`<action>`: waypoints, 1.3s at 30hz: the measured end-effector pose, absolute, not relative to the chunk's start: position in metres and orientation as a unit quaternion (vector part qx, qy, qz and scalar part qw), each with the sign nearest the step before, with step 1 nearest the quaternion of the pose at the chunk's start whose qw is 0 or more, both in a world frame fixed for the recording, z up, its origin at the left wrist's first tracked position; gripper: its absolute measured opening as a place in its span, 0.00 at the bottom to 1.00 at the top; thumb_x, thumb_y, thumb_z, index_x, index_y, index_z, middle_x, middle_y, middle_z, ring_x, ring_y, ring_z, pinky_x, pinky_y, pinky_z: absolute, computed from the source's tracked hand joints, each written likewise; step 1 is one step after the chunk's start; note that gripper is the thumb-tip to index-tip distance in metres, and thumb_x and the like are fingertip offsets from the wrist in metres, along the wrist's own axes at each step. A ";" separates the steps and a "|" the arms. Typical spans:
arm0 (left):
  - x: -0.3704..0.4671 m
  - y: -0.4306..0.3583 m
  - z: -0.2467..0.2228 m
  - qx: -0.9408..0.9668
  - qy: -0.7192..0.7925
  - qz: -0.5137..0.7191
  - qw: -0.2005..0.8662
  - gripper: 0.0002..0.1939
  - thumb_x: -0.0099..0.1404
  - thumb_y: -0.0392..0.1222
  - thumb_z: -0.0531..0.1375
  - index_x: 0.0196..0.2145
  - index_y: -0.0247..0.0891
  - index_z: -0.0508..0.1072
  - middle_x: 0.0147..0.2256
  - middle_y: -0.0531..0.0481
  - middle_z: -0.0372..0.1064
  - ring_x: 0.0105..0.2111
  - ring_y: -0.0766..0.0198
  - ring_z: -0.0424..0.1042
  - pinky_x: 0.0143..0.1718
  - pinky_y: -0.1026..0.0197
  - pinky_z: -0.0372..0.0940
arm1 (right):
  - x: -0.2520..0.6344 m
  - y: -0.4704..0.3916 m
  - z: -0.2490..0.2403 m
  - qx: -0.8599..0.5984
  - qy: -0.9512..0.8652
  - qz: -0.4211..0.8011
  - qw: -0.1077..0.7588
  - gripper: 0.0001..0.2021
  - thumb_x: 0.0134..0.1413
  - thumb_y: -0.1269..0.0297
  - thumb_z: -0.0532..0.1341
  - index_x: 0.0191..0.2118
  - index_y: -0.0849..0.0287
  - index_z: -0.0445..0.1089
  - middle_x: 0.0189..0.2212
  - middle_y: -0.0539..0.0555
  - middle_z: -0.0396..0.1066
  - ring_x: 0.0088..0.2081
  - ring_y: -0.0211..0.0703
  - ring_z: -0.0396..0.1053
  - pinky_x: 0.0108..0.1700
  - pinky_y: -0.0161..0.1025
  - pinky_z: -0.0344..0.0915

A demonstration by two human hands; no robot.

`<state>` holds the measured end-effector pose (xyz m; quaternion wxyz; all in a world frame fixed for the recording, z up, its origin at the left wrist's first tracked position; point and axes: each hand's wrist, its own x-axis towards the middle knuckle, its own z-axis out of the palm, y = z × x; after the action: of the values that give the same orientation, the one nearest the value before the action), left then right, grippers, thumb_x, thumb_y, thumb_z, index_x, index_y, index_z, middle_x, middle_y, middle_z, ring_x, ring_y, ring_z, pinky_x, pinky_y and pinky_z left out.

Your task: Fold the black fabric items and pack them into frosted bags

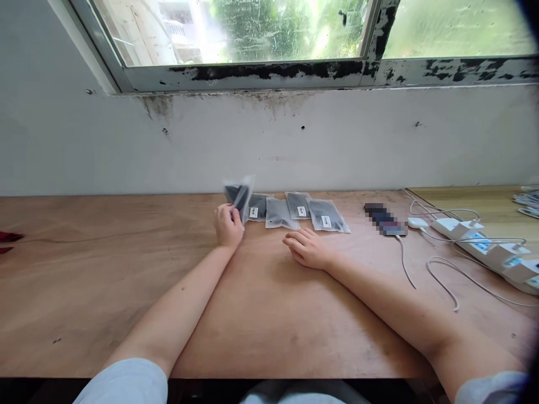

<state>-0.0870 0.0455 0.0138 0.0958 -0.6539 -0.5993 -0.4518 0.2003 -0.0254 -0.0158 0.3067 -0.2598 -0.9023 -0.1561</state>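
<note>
In my left hand (229, 225) is a frosted plastic bag (238, 195) with something dark inside, lifted off the table and slightly blurred. My left fingers are closed on its lower edge. Several similar bags lie flat by the wall: one with a white label (259, 205) just right of my left hand, an unlabelled-looking one (281, 214), and two labelled ones (298, 203) (330, 217) farther right. My right hand (306, 247) rests on the wood just in front of these bags, palm down, fingers loosely stretched and holding nothing.
A phone-like device (393, 226), partly pixelated, lies to the right with a white cable. Beyond it sits a white power strip (484, 247) with plugs and looping cords. Something red (9, 238) is at the far left. The wall and window (252, 33) bound the table's back.
</note>
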 end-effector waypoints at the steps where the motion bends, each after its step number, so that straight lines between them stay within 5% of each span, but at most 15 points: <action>1: -0.073 0.036 0.013 -0.676 -0.570 -0.459 0.084 0.11 0.74 0.41 0.47 0.45 0.39 0.67 0.51 0.38 0.67 0.54 0.53 0.65 0.59 0.49 0.58 | 0.200 -0.028 -0.018 -0.263 -0.894 -0.171 0.320 0.16 0.62 0.72 0.56 0.54 0.54 0.69 0.50 0.60 0.71 0.49 0.49 0.68 0.50 0.47 0.65; 9: 0.000 -0.026 0.001 -0.801 -0.382 -0.459 0.037 0.14 0.75 0.44 0.48 0.50 0.41 0.69 0.52 0.42 0.69 0.54 0.52 0.64 0.56 0.46 0.59 | 0.204 -0.029 -0.023 -0.333 -0.824 -0.257 0.380 0.12 0.62 0.69 0.61 0.49 0.50 0.72 0.48 0.59 0.69 0.47 0.50 0.66 0.50 0.48 0.62; 13: -0.012 -0.024 0.001 -0.856 -0.336 -0.390 0.056 0.26 0.72 0.54 0.51 0.61 0.38 0.63 0.59 0.37 0.64 0.61 0.45 0.59 0.60 0.41 0.53 | 0.208 -0.023 -0.022 -0.360 -0.826 -0.249 0.354 0.07 0.62 0.72 0.58 0.38 0.54 0.72 0.42 0.56 0.70 0.42 0.47 0.64 0.47 0.46 0.60; 18: -0.017 -0.013 0.000 -0.910 -0.234 -0.329 0.099 0.39 0.66 0.61 0.58 0.67 0.36 0.59 0.63 0.35 0.62 0.65 0.44 0.58 0.65 0.41 0.51 | 0.212 -0.014 -0.024 -0.375 -0.832 -0.205 0.355 0.05 0.63 0.70 0.58 0.37 0.55 0.71 0.39 0.56 0.71 0.41 0.49 0.63 0.45 0.46 0.59; 21: -0.014 -0.009 -0.003 -0.922 -0.192 -0.317 0.116 0.36 0.68 0.57 0.59 0.67 0.36 0.60 0.63 0.36 0.63 0.66 0.46 0.57 0.65 0.43 0.54 | 0.214 -0.011 -0.026 -0.380 -0.825 -0.189 0.374 0.06 0.64 0.69 0.57 0.37 0.55 0.71 0.38 0.56 0.71 0.40 0.49 0.63 0.45 0.46 0.59; 27: -0.012 -0.005 -0.006 -0.909 -0.212 -0.338 0.121 0.25 0.73 0.33 0.47 0.65 0.42 0.63 0.61 0.43 0.67 0.65 0.56 0.62 0.64 0.45 0.60 | 0.214 -0.018 -0.021 -0.318 -0.855 -0.167 0.375 0.07 0.64 0.69 0.57 0.43 0.54 0.72 0.43 0.56 0.72 0.43 0.49 0.65 0.47 0.47 0.61; 39: -0.011 -0.003 -0.008 -0.912 -0.205 -0.341 0.098 0.20 0.74 0.37 0.50 0.61 0.43 0.69 0.59 0.44 0.70 0.64 0.56 0.63 0.64 0.44 0.59 | 0.214 -0.022 -0.016 -0.270 -0.871 -0.174 0.371 0.06 0.67 0.61 0.59 0.40 0.52 0.74 0.41 0.55 0.75 0.41 0.46 0.67 0.46 0.46 0.63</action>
<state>-0.0107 -0.0033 -0.0084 0.0985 -0.9121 -0.2047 -0.3411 0.2139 -0.0222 -0.0161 0.3707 -0.2701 -0.8714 -0.1742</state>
